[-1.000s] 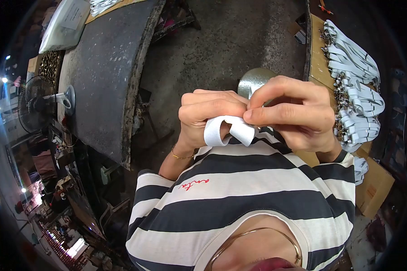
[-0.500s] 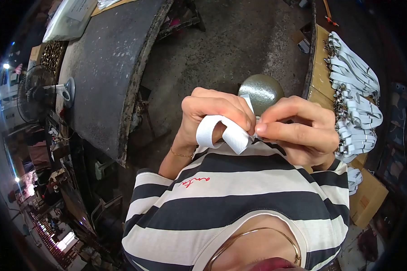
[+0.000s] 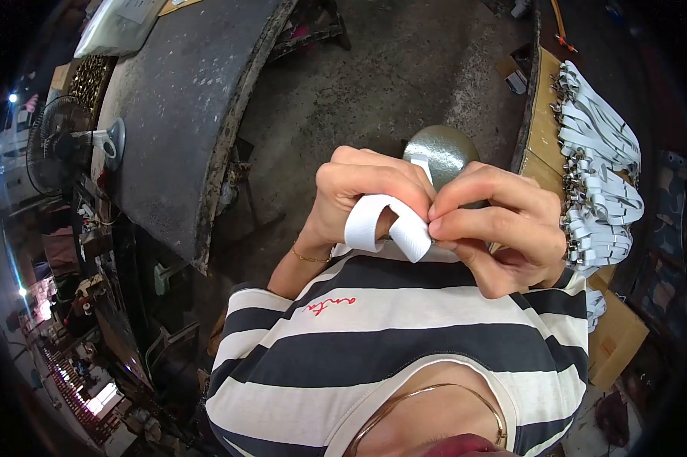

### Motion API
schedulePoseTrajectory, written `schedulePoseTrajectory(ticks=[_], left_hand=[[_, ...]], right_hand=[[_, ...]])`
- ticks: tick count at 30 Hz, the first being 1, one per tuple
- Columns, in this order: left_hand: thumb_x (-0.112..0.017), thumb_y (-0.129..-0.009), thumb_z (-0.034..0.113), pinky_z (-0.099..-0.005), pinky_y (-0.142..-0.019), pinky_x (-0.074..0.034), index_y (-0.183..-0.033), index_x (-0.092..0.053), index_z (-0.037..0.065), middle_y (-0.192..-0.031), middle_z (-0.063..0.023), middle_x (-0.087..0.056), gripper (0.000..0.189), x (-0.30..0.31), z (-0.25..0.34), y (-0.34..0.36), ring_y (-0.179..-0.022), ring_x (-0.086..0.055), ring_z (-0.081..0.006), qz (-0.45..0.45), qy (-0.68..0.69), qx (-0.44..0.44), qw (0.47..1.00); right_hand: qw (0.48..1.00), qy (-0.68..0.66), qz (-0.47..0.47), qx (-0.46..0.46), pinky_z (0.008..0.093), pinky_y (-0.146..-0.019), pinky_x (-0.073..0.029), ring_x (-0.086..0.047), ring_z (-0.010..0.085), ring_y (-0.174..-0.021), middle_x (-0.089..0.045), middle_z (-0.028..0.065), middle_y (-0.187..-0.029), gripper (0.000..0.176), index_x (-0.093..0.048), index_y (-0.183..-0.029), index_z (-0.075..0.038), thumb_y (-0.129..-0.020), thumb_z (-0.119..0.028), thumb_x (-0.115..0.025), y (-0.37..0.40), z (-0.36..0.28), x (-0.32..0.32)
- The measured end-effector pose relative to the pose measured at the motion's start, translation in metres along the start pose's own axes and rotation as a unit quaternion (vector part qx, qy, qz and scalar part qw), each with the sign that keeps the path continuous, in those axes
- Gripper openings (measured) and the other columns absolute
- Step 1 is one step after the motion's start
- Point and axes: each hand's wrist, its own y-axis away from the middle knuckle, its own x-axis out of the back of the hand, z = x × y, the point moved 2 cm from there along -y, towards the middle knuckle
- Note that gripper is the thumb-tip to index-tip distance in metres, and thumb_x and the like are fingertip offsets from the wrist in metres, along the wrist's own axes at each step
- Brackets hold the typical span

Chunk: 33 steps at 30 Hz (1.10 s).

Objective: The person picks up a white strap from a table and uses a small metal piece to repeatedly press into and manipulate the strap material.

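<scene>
A flat white webbing strap (image 3: 363, 223) is curled into a loop just in front of my chest. My left hand (image 3: 374, 181) is closed on it, pinching it between thumb and fingers, and a length of strap sticks out beyond the knuckles. My right hand (image 3: 507, 221) meets the left fingertips, with its thumb and forefinger pinched at the strap's edge. Whatever lies between the touching fingertips is hidden. Below the hands is a shiny round grey-green disc (image 3: 448, 143), partly covered by them.
At right, bundles of white straps with metal fittings (image 3: 599, 129) lie on a cardboard-covered table (image 3: 540, 156). A cardboard box (image 3: 618, 335) stands nearer me. On the left are a dark worktable (image 3: 176, 114), a fan (image 3: 58, 145) and a plastic-wrapped pack (image 3: 115, 27).
My left hand and the strap loop have shifted slightly right. My right fingers have moved in against the loop's edge, and the right hand's lower fingers now show more.
</scene>
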Motion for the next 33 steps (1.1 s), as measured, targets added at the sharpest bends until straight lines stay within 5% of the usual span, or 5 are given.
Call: schedulePoseTrajectory(ticks=[5, 11, 17, 25, 33], left_hand=[[-0.074, -0.081, 0.016, -0.0319, -0.063, -0.054, -0.083, -0.068, -0.005, -0.076, -0.0155, -0.068, 0.022, 0.0, 0.001, -0.001, -0.068, -0.069, -0.0256, -0.035, -0.088, -0.009, 0.995], [-0.074, -0.08, 0.012, -0.0324, -0.061, -0.053, -0.08, -0.068, -0.006, -0.073, -0.0149, -0.067, 0.019, -0.002, 0.003, 0.004, -0.067, -0.069, -0.026, -0.015, -0.159, -0.014, 0.987], [-0.07, -0.071, 0.0, -0.0319, -0.065, -0.054, -0.081, -0.069, -0.006, -0.076, -0.015, -0.07, 0.012, 0.0, 0.0, 0.007, -0.069, -0.07, -0.0243, 0.004, -0.094, -0.013, 0.995], [-0.074, -0.08, 0.012, -0.0319, -0.064, -0.055, -0.083, -0.071, -0.004, -0.079, -0.0161, -0.071, 0.017, -0.008, -0.012, 0.016, -0.071, -0.071, -0.0249, -0.012, -0.014, 0.014, 1.0], [-0.074, -0.079, 0.013, -0.0318, -0.066, -0.057, -0.082, -0.072, -0.003, -0.077, -0.0152, -0.072, 0.016, -0.014, -0.009, 0.013, -0.072, -0.072, -0.0254, -0.004, 0.017, 0.012, 1.0]], right_hand=[[0.995, 0.08, -0.054, -0.036, 0.0288, -0.06, -0.053, -0.065, 0.0209, -0.067, -0.065, 0.0158, -0.084, 0.027, -0.066, -0.083, 0.004, -0.059, 0.018, -0.066, -0.003, -0.007, 0.001], [0.994, 0.04, -0.055, -0.085, 0.0279, -0.062, -0.051, -0.065, 0.0206, -0.072, -0.064, 0.0167, -0.083, 0.016, -0.063, -0.085, 0.007, -0.07, 0.01, -0.07, -0.007, -0.002, 0.001], [0.994, 0.044, -0.059, -0.075, 0.0265, -0.061, -0.05, -0.064, 0.0189, -0.07, -0.063, 0.0148, -0.088, 0.019, -0.068, -0.088, 0.005, -0.071, 0.01, -0.067, -0.002, -0.003, -0.001], [0.99, 0.103, -0.093, -0.026, 0.0313, -0.06, -0.053, -0.063, 0.0238, -0.07, -0.061, 0.0124, -0.09, 0.035, -0.067, -0.094, 0.002, -0.06, 0.01, -0.067, 0.011, -0.018, 0.002], [0.994, 0.05, -0.041, -0.084, 0.0308, -0.06, -0.053, -0.066, 0.0245, -0.073, -0.064, 0.0135, -0.091, 0.023, -0.066, -0.088, 0.002, -0.066, 0.009, -0.07, 0.019, -0.018, 0.005]])
